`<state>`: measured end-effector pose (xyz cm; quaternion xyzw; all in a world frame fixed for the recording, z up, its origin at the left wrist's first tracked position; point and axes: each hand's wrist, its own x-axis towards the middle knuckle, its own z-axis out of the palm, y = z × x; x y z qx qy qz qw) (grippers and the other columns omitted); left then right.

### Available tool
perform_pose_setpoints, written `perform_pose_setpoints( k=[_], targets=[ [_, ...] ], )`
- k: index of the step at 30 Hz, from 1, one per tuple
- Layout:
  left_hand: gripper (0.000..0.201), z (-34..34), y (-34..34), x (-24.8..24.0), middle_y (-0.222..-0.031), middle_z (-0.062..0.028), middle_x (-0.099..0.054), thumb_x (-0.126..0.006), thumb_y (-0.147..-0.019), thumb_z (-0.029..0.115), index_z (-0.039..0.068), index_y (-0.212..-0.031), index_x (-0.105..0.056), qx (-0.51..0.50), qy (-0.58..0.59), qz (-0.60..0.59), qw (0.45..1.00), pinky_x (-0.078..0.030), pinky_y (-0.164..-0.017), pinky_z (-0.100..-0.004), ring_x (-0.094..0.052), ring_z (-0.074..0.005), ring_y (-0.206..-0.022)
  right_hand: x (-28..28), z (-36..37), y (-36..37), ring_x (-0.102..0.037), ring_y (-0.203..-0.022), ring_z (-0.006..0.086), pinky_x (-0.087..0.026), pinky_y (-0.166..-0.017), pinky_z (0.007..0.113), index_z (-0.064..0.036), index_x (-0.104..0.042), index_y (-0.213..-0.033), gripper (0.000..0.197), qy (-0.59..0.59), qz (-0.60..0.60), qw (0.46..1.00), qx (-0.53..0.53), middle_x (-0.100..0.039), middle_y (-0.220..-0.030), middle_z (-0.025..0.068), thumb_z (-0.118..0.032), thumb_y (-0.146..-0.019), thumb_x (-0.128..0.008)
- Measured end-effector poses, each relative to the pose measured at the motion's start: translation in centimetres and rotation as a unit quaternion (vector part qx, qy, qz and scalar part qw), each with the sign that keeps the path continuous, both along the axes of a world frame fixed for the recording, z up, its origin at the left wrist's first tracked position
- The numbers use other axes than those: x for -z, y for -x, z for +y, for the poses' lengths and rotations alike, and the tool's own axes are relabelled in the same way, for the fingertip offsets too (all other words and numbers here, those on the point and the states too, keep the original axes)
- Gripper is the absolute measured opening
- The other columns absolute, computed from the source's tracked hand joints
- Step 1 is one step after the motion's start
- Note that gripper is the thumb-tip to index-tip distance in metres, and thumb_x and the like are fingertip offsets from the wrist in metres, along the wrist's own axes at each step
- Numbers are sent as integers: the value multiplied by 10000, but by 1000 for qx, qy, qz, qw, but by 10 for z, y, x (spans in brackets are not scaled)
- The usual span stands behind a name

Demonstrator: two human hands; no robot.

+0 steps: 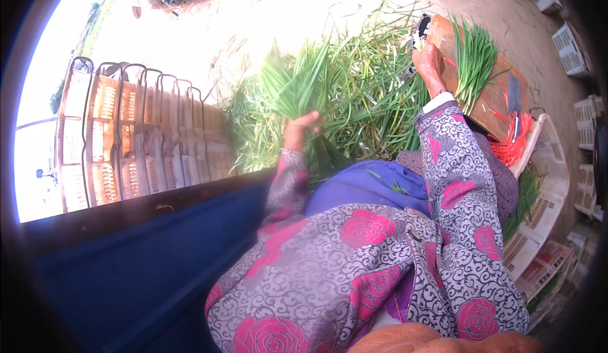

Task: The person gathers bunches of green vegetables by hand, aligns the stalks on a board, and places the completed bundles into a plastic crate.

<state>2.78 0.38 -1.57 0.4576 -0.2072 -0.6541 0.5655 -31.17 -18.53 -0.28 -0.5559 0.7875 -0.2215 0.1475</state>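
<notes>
Left grip (303, 130): slender, ribbon-like green leaves (294, 90) | right grip (427, 60): beside wooden board (441, 32)

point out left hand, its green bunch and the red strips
Left hand (299, 131): head view, middle of the hand.
Green bunch (296, 82): head view, middle of the leaves.
Red strips (512, 144): head view, middle of the clump.

From here I see a pale grey jacket (329, 277) crowded with dark curling scrollwork and big pink roses (272, 334), a white cuff (438, 103) showing at the right wrist, a purple layer (398, 302) at the front opening, and blue-violet cloth (361, 188) over the lap.
</notes>
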Motion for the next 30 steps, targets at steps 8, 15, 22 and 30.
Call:
perform_pose_setpoints(
  k=[8,15,22,30],
  targets=[
    [178,0,5,3,-695,-49,-576,-671,-878,73,-33,-1008,-613,16,-8,-11,1000,-414,-518,-284,-500,-137,-552,-38,43,-85,-610,-663,105,-509,-568,271,-5,-650,-1087,312,40,-485,839,-243,-671,-879,22,-174,-854,-768],
    [281,6,-2,-4,-723,-39,-556,-664,-868,34,8,-1128,-560,65,40,102,992,-397,-517,-268,-462,-111,-539,-18,42,-100,-609,-622,110,-481,-549,288,-25,-683,-945,219,10,-418,886,-199,-657,-744,17,-193,-825,-758],
    [163,5,3,-6,-693,-30,-528,-660,-890,62,-13,-1007,-574,34,-2,102,994,-388,-533,-251,-446,-114,-547,43,-1,2,-716,-792,305,-536,-795,444,-1,-671,-1010,418,-23,-31,999,15,-725,-867,172,-316,-745,-742],
    [223,1,4,4,-699,-39,-547,-677,-879,53,9,-1071,-572,34,18,53,998,-405,-548,-270,-473,-129,-565,-35,38,-62,-627,-665,164,-525,-609,326,-13,-692,-1077,389,-80,-577,802,-130,-665,-788,48,-255,-804,-828]
  ],
)
